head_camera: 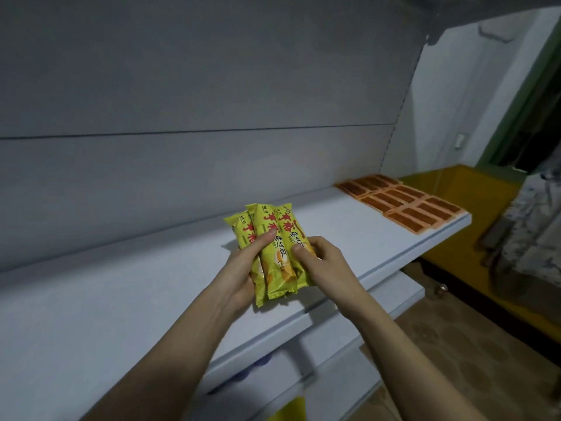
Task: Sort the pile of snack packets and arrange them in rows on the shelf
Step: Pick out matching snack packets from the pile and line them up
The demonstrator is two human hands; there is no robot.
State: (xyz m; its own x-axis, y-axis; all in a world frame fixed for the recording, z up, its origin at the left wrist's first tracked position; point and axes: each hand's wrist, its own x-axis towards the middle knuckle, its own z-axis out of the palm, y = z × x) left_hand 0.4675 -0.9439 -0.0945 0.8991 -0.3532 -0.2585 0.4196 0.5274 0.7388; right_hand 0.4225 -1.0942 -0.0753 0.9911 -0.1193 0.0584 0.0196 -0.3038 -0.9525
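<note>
Three long yellow-green snack packets [274, 250] with red lettering are bunched together just above the white shelf [121, 305]. My left hand [243, 268] grips them from below and the left, thumb across the front. My right hand [321, 256] pinches the rightmost packet from the right side. At the shelf's far right end, several flat orange-brown packets [403, 202] lie in neat rows.
A grey back panel [182, 117] rises behind the shelf. Lower white shelves [334, 354] jut out beneath it. A yellow cabinet [473, 192] stands to the right, with patterned cloth [534, 226] hanging beside it. The floor is brown and patterned.
</note>
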